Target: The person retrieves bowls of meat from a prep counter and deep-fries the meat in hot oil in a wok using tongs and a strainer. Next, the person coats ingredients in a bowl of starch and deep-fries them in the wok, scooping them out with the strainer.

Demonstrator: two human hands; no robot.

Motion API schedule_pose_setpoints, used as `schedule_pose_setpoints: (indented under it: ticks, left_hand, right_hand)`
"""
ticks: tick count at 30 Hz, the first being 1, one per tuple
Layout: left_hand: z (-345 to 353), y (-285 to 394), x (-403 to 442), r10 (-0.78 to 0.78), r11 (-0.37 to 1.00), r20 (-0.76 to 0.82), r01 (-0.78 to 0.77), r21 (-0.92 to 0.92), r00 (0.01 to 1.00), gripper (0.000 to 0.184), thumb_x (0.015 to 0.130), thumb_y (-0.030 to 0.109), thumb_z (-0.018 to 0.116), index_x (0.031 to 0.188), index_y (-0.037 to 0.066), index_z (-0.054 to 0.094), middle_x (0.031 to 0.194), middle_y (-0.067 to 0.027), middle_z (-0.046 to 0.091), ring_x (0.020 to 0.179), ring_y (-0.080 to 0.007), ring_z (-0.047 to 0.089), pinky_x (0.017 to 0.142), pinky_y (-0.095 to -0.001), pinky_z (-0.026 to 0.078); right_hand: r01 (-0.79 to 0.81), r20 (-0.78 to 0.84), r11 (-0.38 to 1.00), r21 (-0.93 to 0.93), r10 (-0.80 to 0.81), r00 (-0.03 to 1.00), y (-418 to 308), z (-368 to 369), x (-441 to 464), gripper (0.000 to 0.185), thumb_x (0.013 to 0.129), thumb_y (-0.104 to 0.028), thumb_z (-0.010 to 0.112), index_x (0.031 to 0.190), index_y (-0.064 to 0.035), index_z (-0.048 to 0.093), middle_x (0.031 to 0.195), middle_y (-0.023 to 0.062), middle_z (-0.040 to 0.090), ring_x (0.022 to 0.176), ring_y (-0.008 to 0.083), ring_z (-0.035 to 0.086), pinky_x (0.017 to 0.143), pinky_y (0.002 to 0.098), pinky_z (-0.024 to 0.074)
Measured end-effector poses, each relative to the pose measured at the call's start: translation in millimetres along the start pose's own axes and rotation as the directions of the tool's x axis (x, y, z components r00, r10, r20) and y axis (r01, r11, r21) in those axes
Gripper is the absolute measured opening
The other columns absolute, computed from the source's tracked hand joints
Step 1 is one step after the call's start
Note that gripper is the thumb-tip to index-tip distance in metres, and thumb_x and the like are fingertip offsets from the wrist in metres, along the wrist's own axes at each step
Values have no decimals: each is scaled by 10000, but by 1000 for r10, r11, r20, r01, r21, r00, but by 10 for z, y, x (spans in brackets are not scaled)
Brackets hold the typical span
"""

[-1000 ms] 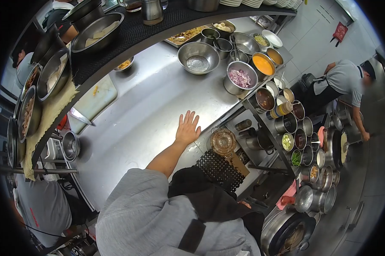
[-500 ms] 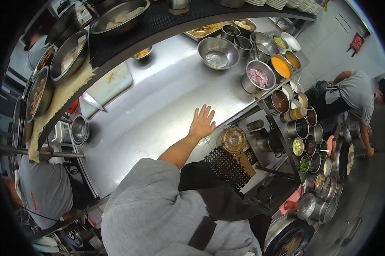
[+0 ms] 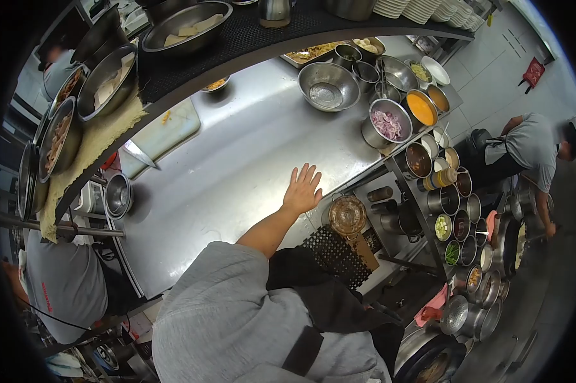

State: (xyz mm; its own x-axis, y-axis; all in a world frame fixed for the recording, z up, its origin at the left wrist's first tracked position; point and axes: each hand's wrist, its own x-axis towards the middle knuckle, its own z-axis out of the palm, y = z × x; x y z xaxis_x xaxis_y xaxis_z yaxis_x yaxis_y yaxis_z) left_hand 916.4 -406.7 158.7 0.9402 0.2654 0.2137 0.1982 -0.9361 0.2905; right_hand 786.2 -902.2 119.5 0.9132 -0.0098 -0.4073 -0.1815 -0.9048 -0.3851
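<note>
The fingers of the left hand are resting spread wide on the steel worktop, near its edge; the right hand's I can't tell. Beyond, a pot of sliced onion is standing near a steel bowl, and a co-worker is leaning forward.

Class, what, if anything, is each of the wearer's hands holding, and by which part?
The left hand holds nothing: it is spread open at the table. The right hand is hidden, so its hold cannot be told.
</note>
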Motion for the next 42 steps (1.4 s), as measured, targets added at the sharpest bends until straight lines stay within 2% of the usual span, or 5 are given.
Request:
schedule_pose_setpoints:
  ticks: [16,29,33,39,42]
  left_hand:
    - [22,9,10,-14,999,64,11,38,998,535,891,357,424,1340,66,414,1446,-152,303,1386,-307,180,1115,-511,128]
    - [30,25,16,0,1000,12,0,21,1000,513,873,328,462,1302,48,445,1410,-161,336,1367,-312,222,1103,-514,164]
    - [-17,46,20,-19,998,87,14,54,996,523,895,352,418,1337,73,409,1444,-147,301,1388,-300,178,1118,-508,126]
    - [-38,66,21,8,1000,-11,-8,14,1000,506,858,301,487,1288,38,451,1385,-165,357,1346,-326,257,1088,-524,197]
    - [14,59,20,20,1000,-38,-19,23,999,504,859,299,484,1288,36,450,1384,-163,357,1346,-326,257,1086,-526,201]
  right_hand:
    - [-31,20,997,77,29,999,107,134,27,211,781,-222,653,846,-24,691,713,154,672,701,241,680,666,338,515]
    - [-29,18,999,23,28,999,125,155,-77,175,766,-210,658,821,-48,696,713,162,660,697,299,664,674,370,502]
    - [-38,26,999,5,38,999,184,201,-80,173,763,-210,655,809,-47,693,724,162,660,701,305,661,677,379,500]
    - [-33,16,999,-38,34,999,111,138,-109,167,766,-185,648,836,-41,697,738,167,663,723,311,661,700,386,502]
    - [-102,3,994,38,101,995,-226,-88,-239,171,779,-175,636,855,-34,697,755,169,667,748,311,665,721,381,503]
